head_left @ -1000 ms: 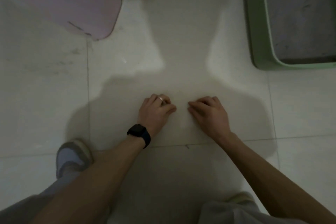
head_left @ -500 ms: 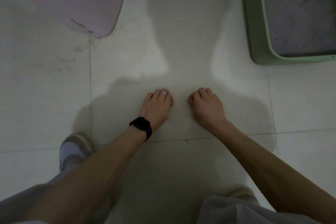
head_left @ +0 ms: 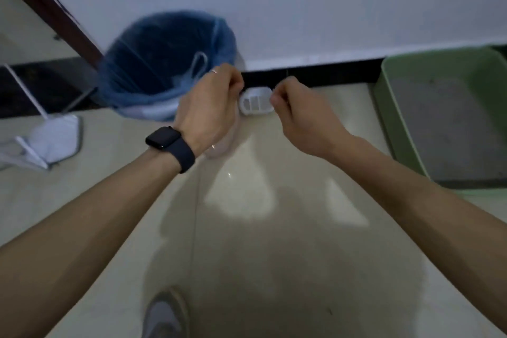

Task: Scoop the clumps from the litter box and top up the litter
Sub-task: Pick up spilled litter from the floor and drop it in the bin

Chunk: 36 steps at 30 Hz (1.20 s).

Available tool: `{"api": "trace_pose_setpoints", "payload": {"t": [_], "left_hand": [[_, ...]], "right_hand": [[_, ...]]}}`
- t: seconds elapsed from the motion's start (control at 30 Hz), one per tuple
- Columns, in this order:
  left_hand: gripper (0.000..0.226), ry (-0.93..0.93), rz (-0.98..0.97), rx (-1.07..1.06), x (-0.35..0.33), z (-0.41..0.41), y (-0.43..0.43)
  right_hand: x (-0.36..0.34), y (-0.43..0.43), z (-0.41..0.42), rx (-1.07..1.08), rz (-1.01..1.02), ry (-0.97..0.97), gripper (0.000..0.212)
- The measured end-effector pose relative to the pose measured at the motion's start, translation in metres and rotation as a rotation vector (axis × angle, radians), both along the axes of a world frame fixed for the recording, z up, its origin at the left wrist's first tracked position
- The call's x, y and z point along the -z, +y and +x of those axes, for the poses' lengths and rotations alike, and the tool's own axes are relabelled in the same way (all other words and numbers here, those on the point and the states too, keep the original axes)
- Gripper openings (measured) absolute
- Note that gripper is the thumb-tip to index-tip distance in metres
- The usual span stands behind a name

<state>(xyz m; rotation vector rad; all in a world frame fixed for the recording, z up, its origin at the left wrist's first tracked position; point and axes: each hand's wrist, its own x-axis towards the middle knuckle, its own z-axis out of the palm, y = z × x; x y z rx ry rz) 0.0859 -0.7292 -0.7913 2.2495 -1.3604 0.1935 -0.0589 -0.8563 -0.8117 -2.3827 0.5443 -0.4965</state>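
Against the wall (head_left: 301, 8) at the far side of the floor (head_left: 247, 255), from left to right, stand a lined waste bin (head_left: 164, 63), a litter scoop (head_left: 256, 103) lying on the floor at the baseboard, and, well apart at the far right, the litter box (head_left: 395, 118) with litter (head_left: 450, 123) in it. The left hand (head_left: 208, 107) and right hand (head_left: 299, 115) are raised side by side in front of the scoop, bin behind the left, box right of the right. A dustpan (head_left: 52, 137) lies at far left, before the bin; a shoe (head_left: 164, 315) stands nearest the viewer.
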Motion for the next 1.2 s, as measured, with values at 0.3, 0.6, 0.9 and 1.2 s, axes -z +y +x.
{"api": "trace_pose_setpoints", "payload": {"t": [0.3,0.6,0.9,1.2], "left_hand": [[0.053,-0.023,0.565,-0.256,-0.043,0.143,0.041],[0.029,-0.166,0.128,0.131,-0.001,0.047,0.033],[0.035,0.271,0.629,0.517,0.181,-0.145,0.065],[0.028,0.469,0.539,0.201,0.259,-0.242,0.110]], "right_hand": [[-0.041,0.021,0.166,-0.164,-0.154,0.203,0.025],[-0.025,0.006,0.077,0.016,-0.145,-0.025,0.027],[0.133,0.038,-0.185,0.122,0.130,0.409,0.022],[0.228,0.113,-0.290,0.162,0.189,0.490,0.026]]}}
